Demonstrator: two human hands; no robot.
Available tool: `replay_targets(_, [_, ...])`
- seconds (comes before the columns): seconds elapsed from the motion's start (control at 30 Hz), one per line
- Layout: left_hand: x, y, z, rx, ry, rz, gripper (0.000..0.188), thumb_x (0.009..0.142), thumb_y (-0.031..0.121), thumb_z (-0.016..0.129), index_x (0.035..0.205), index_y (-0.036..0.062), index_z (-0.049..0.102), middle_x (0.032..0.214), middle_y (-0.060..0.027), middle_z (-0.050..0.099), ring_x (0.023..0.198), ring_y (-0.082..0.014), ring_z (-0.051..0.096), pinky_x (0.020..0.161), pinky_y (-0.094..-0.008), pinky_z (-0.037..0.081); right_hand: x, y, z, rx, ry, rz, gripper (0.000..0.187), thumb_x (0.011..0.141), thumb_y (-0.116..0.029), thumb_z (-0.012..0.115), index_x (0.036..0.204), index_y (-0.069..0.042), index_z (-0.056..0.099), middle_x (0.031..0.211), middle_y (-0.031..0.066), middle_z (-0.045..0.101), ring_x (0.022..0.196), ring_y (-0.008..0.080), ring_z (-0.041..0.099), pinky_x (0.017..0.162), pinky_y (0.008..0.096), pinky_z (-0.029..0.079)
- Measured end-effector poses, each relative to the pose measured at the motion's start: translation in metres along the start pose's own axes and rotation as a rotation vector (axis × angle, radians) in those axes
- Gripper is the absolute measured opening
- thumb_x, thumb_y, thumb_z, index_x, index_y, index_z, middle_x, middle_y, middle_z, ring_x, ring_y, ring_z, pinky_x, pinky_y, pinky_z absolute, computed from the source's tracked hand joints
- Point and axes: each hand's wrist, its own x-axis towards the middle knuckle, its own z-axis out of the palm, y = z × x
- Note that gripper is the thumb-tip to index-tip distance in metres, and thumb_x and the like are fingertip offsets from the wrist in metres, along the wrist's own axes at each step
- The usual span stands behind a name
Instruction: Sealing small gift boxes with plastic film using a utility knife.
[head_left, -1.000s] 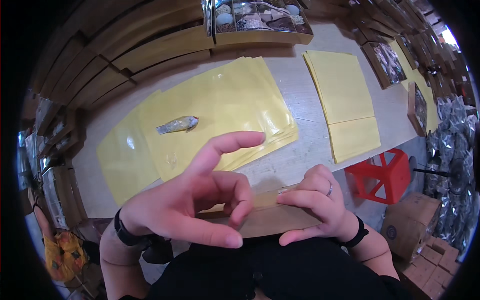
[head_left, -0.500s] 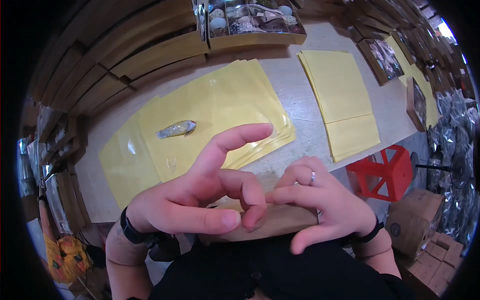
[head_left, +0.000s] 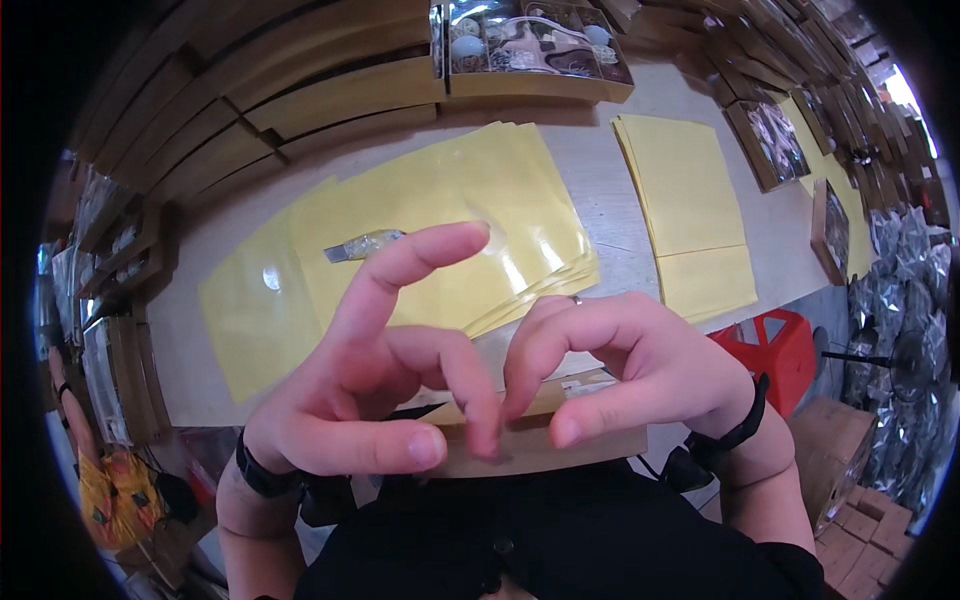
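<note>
A brown cardboard box (head_left: 600,447) sits at the near edge, against my front and partly hidden under my hands. My left hand (head_left: 335,395) is over its left side, index finger raised and thumb stretched out, with nothing visible in its fingers. From the right, my right hand (head_left: 660,355) arches over the box, thumb and bent index finger apart, and holds nothing I can see. The fingertips of both hands come close together above the box. Behind my left index finger, a small knife-like tool with a shiny wrapped handle (head_left: 362,246) rests on glossy yellow sheets (head_left: 430,200).
A second yellow stack (head_left: 690,190) lies farther right on the pale table. Cardboard boxes (head_left: 340,75) are piled at the back left, beside a windowed box of ornaments (head_left: 540,85). A red stool (head_left: 775,355) stands right. Another person's arm (head_left: 75,410) shows far left.
My left hand has shifted slightly left and now partly covers the tool. My right hand has moved up, its thumb swinging from pointing down to lie across the box. The view has tilted a little.
</note>
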Motion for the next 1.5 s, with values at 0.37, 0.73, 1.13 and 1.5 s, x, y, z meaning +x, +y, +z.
replay_targets(0.37, [-0.016, -0.003, -0.01, 0.084, -0.036, 0.167, 0.098, 0.082, 0.004, 0.061, 0.155, 0.0093, -0.004, 0.088, -0.0176, 0.065, 0.089, -0.0287, 0.066, 0.098, -0.0443, 0.044, 0.02, -0.013, 0.005, -0.082, 0.019, 0.037, 0.033, 0.085, -0.032, 0.075, 0.106, -0.008, 0.067, 0.094, -0.0028, 0.063, 0.084, 0.0079, 0.051, 0.076, 0.0244, 0.041])
replay_targets(0.73, [-0.023, -0.005, -0.014, 0.011, -0.053, 0.095, 0.094, 0.083, -0.006, 0.056, 0.155, 0.0148, 0.0, 0.11, -0.0227, 0.059, 0.113, -0.0328, 0.058, 0.106, -0.0448, 0.037, 0.023, -0.016, 0.015, 0.171, 0.042, 0.289, 0.021, 0.089, -0.021, 0.073, 0.099, -0.007, 0.062, 0.091, -0.0029, 0.06, 0.082, 0.0047, 0.053, 0.073, 0.0211, 0.042])
replay_targets(1.13, [-0.029, -0.03, -0.019, -0.032, -0.228, 0.316, 0.119, 0.075, -0.008, 0.076, 0.155, 0.0266, -0.006, 0.159, -0.0287, -0.004, 0.145, -0.0424, 0.022, 0.118, -0.0507, 0.021, 0.029, -0.025, 0.02, -0.481, 0.685, -0.074, 0.016, 0.086, -0.008, 0.074, 0.09, -0.003, 0.059, 0.081, 0.0, 0.06, 0.075, 0.007, 0.056, 0.07, 0.0217, 0.046])
replay_targets(1.5, [-0.033, -0.02, 0.003, 1.374, -0.269, 0.249, 0.115, 0.08, 0.031, 0.079, 0.154, 0.0065, -0.005, 0.155, -0.0356, 0.009, 0.121, -0.0465, 0.054, 0.1, -0.0416, 0.046, 0.015, -0.025, 0.021, -0.831, 0.713, -0.181, 0.015, 0.082, -0.007, 0.076, 0.082, -0.002, 0.062, 0.077, 0.0036, 0.062, 0.071, 0.0124, 0.055, 0.067, 0.0264, 0.046])
